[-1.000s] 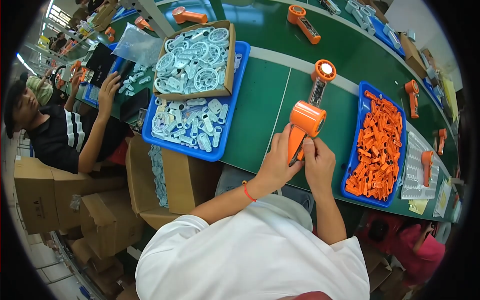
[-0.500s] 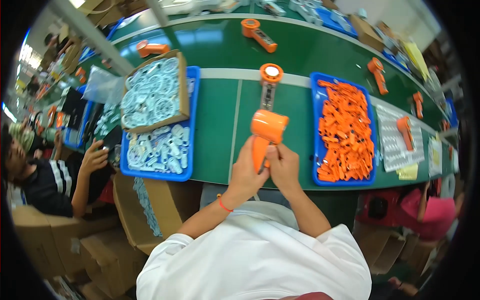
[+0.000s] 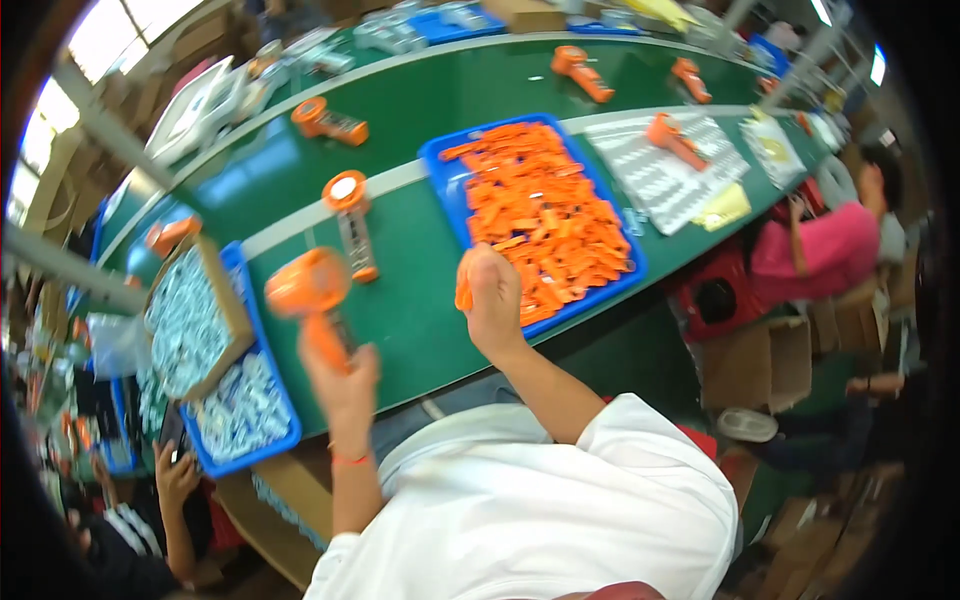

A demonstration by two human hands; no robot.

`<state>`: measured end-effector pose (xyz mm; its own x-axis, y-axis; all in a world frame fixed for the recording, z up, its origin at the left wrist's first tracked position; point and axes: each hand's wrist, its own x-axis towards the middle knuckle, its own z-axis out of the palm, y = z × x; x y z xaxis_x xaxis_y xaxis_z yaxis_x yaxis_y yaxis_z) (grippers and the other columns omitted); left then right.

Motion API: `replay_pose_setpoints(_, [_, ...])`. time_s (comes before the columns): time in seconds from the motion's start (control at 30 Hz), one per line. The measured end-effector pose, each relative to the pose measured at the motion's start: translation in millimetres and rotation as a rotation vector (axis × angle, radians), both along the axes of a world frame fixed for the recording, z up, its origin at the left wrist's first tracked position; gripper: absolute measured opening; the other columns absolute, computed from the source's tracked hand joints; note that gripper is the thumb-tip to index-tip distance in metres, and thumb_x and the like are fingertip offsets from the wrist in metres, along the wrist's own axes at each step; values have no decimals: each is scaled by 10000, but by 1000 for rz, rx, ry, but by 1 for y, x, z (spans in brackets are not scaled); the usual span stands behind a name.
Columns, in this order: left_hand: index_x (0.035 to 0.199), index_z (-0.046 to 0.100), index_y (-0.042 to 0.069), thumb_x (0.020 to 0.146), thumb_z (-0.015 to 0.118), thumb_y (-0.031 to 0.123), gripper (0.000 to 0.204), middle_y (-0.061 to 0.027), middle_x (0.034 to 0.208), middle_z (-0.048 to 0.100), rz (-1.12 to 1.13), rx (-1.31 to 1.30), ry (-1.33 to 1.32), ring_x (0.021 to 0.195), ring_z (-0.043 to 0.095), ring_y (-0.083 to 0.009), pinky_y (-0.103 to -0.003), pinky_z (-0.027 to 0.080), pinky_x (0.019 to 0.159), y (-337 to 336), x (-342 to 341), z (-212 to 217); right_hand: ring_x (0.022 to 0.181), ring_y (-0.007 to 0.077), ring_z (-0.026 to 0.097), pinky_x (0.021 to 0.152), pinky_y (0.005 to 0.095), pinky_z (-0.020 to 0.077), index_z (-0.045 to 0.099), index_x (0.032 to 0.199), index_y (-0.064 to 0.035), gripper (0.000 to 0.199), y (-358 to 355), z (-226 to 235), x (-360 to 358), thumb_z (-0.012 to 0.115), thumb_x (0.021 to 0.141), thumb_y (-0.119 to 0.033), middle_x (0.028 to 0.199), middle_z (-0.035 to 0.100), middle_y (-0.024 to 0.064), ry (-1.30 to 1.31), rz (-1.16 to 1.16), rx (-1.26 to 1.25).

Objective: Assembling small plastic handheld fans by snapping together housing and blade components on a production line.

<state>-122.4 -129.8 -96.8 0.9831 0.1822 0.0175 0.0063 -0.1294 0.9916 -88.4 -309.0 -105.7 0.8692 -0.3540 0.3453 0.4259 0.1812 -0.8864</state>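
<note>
My left hand (image 3: 343,385) is closed round the handle of an orange handheld device (image 3: 308,283) with a drum-shaped head, held above the green bench and blurred by motion. Past it, a second orange device (image 3: 350,225) lies with its handle open, a round white face on its head. My right hand (image 3: 493,300) is curled at the near left edge of a blue tray of small orange plastic parts (image 3: 545,215). A bit of an orange plastic part (image 3: 463,291) shows at the left side of that fist; the rest is hidden by the fingers.
On the left, a blue tray (image 3: 285,415) of pale blue parts carries a cardboard box (image 3: 238,318) of pale blue rings. More orange devices (image 3: 330,122) lie along the far green strip. A bubble sheet (image 3: 625,165) is on the right. Co-workers sit at both sides.
My hands have parted: the left carries the orange device left, the right has moved off it to the orange-parts tray. The view has turned toward the right.
</note>
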Motion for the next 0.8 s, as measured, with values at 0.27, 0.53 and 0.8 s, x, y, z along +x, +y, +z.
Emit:
replay_pose_setpoints(0.27, [1040, 522, -9, 759, 574, 39, 290, -7, 893, 534, -36, -173, 39, 716, 497, -76, -212, 397, 607, 61, 68, -37, 730, 323, 614, 607, 401, 469, 594, 825, -61, 267, -87, 44, 39, 628, 782, -323, 757, 612, 160, 210, -321, -1229])
replay_pose_setpoints(0.53, [1053, 552, -28, 666, 666, 232, 480, -138, 947, 579, 108, 222, 175, 840, 588, -186, -329, 512, 670, 44, 125, -25, 541, 72, 453, 505, 233, 368, 583, 797, 5, 191, -44, 46, 97, 586, 849, -179, 582, 506, 16, 120, 128, -1012])
replay_pose_setpoints(0.8, [1109, 548, 21, 731, 655, 396, 543, -183, 1051, 485, 125, 967, 20, 959, 487, -334, -406, 430, 845, 44, 128, -23, 1037, 350, 509, 877, 428, 438, 420, 1230, -102, 557, 22, -30, 337, 646, 761, -300, 1168, 510, 167, 152, -97, -1447])
